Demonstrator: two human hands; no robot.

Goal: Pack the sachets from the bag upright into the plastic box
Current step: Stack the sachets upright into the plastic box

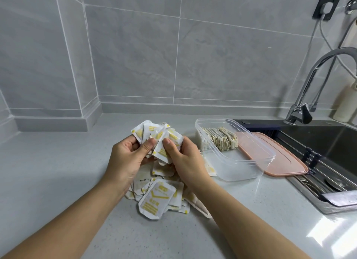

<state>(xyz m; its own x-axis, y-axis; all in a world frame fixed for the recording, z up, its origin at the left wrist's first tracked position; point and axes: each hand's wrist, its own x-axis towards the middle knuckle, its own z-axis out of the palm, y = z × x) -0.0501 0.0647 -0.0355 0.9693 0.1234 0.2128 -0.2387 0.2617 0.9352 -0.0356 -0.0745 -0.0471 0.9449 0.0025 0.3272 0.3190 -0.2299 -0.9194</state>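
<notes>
Gripping a bunch of sachets [157, 136] with curled fingers and thumbs, the left hand [125, 160] and right hand [186, 159] are holding it above the loose pile [160, 198], while the plastic box [249, 173] is sitting just right, partly filled.

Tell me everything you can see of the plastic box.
The plastic box is clear and rectangular, with rounded corners and a flanged rim, and it is open, with no lid on it. It stands upright on the grey countertop, just left of the sink. A row of sachets stands on edge at its far end; the near part is bare. A pink lid lies along its right side, partly seen through the wall.
</notes>
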